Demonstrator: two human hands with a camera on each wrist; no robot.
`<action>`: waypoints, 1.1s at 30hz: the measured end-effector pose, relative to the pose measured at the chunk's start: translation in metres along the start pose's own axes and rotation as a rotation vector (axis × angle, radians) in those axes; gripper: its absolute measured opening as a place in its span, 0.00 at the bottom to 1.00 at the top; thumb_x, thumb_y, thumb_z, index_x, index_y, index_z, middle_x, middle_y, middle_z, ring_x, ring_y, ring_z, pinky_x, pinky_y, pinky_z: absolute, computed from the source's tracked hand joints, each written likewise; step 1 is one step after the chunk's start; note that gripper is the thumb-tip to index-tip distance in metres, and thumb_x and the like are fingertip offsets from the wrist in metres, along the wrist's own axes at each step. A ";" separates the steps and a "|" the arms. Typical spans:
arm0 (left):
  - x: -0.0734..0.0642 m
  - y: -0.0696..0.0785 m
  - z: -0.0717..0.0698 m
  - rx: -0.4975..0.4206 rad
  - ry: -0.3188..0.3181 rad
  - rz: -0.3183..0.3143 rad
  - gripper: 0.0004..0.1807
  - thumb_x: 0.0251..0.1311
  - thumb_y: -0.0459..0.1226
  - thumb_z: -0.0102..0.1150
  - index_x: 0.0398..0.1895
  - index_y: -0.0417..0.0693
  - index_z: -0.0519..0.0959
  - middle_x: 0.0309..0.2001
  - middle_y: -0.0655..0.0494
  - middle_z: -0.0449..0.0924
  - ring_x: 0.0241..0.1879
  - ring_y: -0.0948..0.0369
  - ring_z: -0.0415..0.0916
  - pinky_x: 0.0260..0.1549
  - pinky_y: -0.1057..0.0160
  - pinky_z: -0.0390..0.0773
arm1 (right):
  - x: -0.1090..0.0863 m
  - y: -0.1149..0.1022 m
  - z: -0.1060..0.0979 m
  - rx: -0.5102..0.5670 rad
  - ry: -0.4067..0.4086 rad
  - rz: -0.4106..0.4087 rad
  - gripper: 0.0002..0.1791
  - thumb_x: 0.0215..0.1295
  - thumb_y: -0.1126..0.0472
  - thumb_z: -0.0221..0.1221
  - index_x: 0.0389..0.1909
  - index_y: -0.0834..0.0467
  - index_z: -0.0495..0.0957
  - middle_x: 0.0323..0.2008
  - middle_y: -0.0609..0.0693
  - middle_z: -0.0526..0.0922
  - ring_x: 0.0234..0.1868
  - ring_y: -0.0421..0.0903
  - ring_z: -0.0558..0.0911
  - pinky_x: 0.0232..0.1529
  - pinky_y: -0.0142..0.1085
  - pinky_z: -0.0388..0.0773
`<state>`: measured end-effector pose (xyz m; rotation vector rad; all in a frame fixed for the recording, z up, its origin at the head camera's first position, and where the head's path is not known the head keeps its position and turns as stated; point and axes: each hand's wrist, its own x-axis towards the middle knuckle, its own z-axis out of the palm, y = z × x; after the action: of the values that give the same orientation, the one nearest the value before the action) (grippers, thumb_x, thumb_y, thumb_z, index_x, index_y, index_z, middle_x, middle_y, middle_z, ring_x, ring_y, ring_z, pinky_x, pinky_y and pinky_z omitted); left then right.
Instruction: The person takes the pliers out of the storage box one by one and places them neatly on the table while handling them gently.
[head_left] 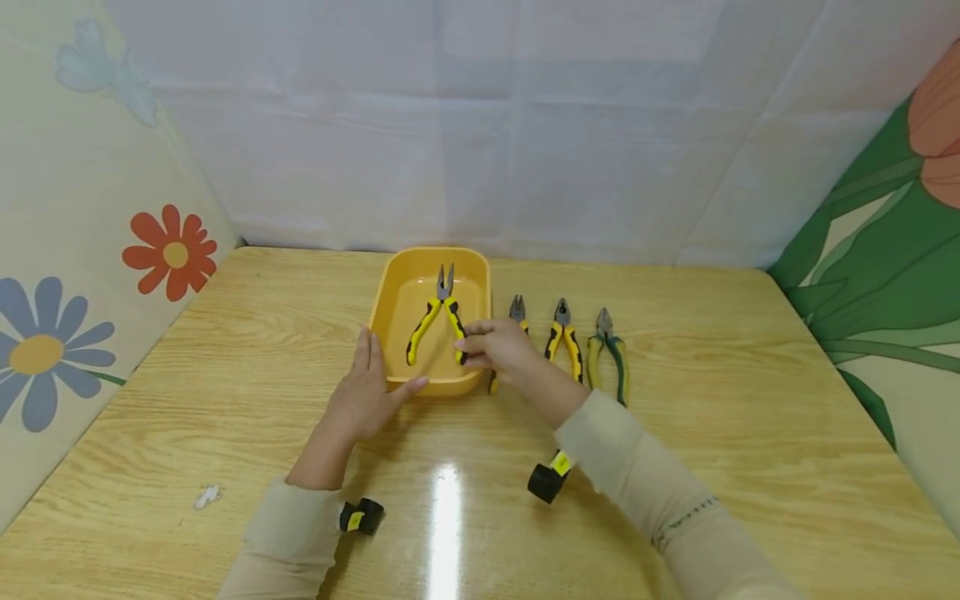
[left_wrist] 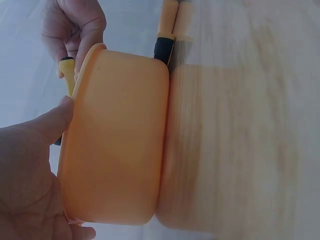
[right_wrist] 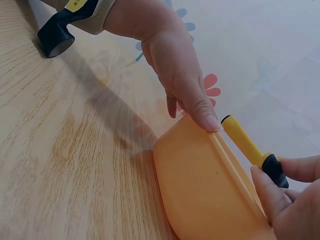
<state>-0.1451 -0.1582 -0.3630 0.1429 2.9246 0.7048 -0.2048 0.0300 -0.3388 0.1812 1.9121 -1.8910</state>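
Note:
A yellow plastic box [head_left: 442, 387] stands on the table. My left hand [head_left: 362, 402] holds its near left corner, thumb along the front rim and fingers against the left side. With thumb and fingertips my right hand [head_left: 507, 350] pinches the right handle of long-nose pliers [head_left: 445, 288]. These have yellow-and-black handles spread apart, and their nose points away from me over the box. In the right wrist view a yellow handle [right_wrist: 244, 139] shows above the rim. Most of the pliers is hidden behind the box wall in the left wrist view.
Right of the box lie three more pliers in a row: one [head_left: 517, 308] partly under my right hand, yellow-and-black ones [head_left: 562, 313], and green-and-yellow ones [head_left: 604, 323]. A white scrap [head_left: 207, 497] lies at the table's left. A white cloth [head_left: 480, 167] hangs behind.

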 end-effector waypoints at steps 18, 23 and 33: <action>0.001 0.001 -0.001 -0.008 -0.005 -0.002 0.56 0.49 0.67 0.34 0.63 0.32 0.30 0.63 0.43 0.17 0.59 0.38 0.43 0.51 0.44 0.56 | -0.007 0.002 -0.030 0.082 -0.030 -0.012 0.26 0.56 0.75 0.51 0.57 0.71 0.59 0.51 0.65 0.67 0.42 0.54 0.75 0.36 0.33 0.76; 0.001 0.001 -0.001 -0.009 -0.004 -0.005 0.56 0.49 0.67 0.34 0.63 0.33 0.29 0.63 0.44 0.16 0.60 0.39 0.43 0.52 0.44 0.56 | -0.010 0.003 -0.035 0.102 -0.044 -0.019 0.27 0.56 0.75 0.50 0.59 0.70 0.57 0.54 0.65 0.64 0.29 0.43 0.78 0.34 0.32 0.76; 0.000 0.000 0.000 -0.009 0.001 -0.001 0.56 0.50 0.67 0.35 0.63 0.32 0.30 0.64 0.43 0.17 0.59 0.39 0.46 0.50 0.44 0.59 | -0.014 0.010 -0.046 0.056 -0.073 -0.085 0.25 0.58 0.74 0.49 0.57 0.75 0.56 0.51 0.71 0.64 0.30 0.44 0.78 0.31 0.29 0.76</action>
<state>-0.1448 -0.1581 -0.3624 0.1407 2.9215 0.7184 -0.1988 0.0785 -0.3441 0.0480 1.8468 -1.9791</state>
